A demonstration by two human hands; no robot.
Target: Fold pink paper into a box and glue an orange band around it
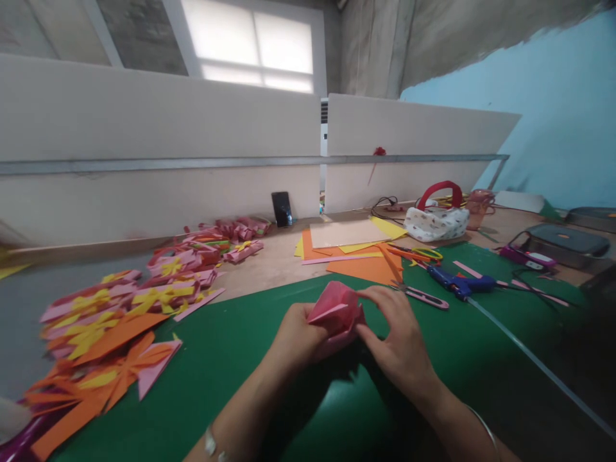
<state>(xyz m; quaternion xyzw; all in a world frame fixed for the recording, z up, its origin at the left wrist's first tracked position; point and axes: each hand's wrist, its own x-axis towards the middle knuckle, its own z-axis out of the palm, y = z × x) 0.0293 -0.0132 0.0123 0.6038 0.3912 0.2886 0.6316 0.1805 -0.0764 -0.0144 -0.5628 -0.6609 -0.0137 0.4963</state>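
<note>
Paper, folded pink piece, held just above green mat, directly before person. Left hand pinching its left side, thumb tucked into fold. Right hand curled at its right edge, thumb and forefinger apart; cannot tell whether pinching. Right of hands: pink cutter knife near blue glue gun, clear glue stick trailing from it. Beyond: stacked orange sheets. Left: heap of pink-yellow paper pieces. Phone leaning on white panel.
</note>
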